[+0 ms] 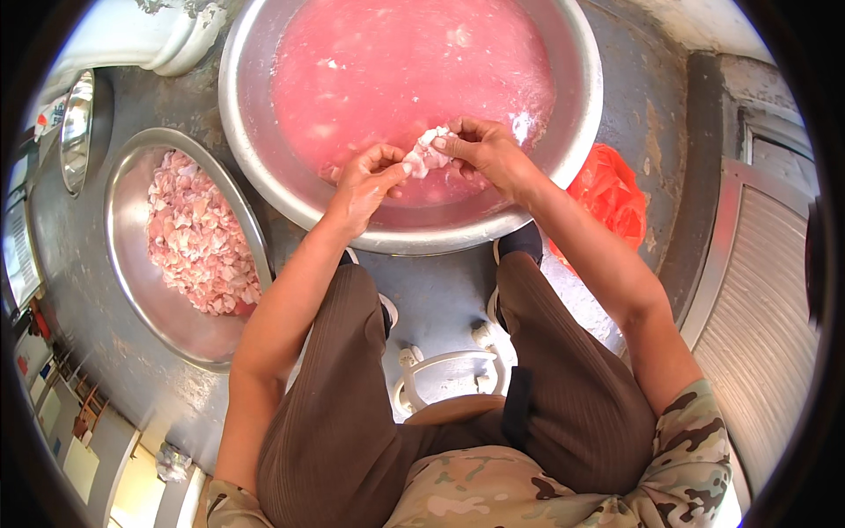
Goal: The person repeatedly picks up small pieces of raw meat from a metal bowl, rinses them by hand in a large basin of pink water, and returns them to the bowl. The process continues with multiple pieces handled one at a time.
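Between my two hands is a small piece of raw pale-pink meat [426, 155], held above the near part of a large metal basin [255, 167]. My left hand [365, 182] pinches its left end with thumb and fingers. My right hand [489, 157] grips the upper right end, thumb on top. Cloudy pink water [405, 79] fills the basin, with pale bits showing at the surface. To the left, a smaller metal bowl [128, 238] holds a heap of raw meat pieces [198, 233]. The exact cut of meat cannot be made out.
A red plastic bag [607, 198] lies against the basin's right side. Another shiny metal bowl [77, 132] stands at the far left. My knees flank the basin's near edge, with a stool [458, 412] beneath me. A ribbed metal door [757, 326] is at the right.
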`<state>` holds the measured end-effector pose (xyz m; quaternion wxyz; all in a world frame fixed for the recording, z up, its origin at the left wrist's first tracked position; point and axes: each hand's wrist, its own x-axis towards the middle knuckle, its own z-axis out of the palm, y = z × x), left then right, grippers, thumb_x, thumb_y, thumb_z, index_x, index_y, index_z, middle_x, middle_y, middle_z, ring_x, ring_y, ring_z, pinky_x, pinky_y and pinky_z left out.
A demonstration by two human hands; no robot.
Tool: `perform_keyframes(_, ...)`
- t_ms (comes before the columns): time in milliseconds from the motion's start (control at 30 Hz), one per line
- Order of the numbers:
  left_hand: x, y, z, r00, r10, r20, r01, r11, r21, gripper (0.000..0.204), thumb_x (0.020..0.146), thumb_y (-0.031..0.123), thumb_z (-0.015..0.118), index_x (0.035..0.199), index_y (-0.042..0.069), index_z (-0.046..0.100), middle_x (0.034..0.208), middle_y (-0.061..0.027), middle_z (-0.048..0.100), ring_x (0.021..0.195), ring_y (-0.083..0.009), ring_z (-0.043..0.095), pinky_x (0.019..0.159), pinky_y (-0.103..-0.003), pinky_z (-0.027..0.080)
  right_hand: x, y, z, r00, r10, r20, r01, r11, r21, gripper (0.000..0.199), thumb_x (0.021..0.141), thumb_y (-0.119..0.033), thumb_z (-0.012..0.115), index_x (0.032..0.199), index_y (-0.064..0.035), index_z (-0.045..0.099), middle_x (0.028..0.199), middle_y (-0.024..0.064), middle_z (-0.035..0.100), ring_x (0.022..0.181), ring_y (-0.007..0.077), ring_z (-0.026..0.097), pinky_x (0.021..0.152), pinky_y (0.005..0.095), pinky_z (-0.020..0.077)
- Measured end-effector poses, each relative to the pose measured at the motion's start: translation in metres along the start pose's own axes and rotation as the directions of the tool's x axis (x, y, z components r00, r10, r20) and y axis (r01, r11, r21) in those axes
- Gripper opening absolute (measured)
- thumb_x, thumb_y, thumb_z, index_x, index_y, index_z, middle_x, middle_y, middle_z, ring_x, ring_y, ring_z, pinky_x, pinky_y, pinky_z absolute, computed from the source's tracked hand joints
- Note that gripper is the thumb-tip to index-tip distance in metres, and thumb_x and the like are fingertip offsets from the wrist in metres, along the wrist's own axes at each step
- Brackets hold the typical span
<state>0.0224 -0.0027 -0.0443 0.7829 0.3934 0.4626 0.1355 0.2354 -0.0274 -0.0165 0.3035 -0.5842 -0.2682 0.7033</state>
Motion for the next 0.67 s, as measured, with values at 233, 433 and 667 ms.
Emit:
perform_keyframes(233,0.003,0.01,0.002,0.99,-0.14,0.008,0.13,0.895,-0.427,0.019,0.092,0.015,0.053,0.107,0.005,0.054,0.094,-0.0052,0.061,0.087,-0.015,0.06,0.078,-0.031,0.051,-0.009,0.02,0.03,0.668,-0.732,0.133,0.665,0.507,-0.548,0.012,0.079,0.0,0.063,0.091,-0.0013,0.061,0.093,0.0102,0.058,0.081,0.0242,0.059,0.071,0.0328,0.0483)
perform_keyframes(433,0.006,-0.002,-0.007,0.998,-0.039,-0.045,0.016,0.907,-0.421,0.028,0.09,0.015,0.055,0.116,0.003,0.052,0.104,-0.0068,0.06,0.096,-0.0185,0.06,0.088,-0.035,0.048,-0.02,0.027,0.03,0.677,-0.67,0.304,0.673,0.395,-0.625,0.026,0.078,0.002,0.057,0.103,-0.0033,0.058,0.102,0.0158,0.056,0.097,0.0346,0.055,0.082,0.04,0.0468)
perform_keyframes(667,0.012,-0.012,-0.018,0.999,-0.019,0.049,0.043,0.836,-0.548,0.036,0.089,0.016,0.058,0.12,0.001,0.049,0.11,-0.0089,0.06,0.103,-0.0214,0.058,0.094,-0.037,0.046,0.002,0.034,0.003,0.91,-0.384,0.155,0.333,0.459,-0.824,0.028,0.079,-0.004,0.056,0.107,-0.0034,0.056,0.109,0.0209,0.056,0.102,0.0378,0.054,0.085,0.0411,0.0454)
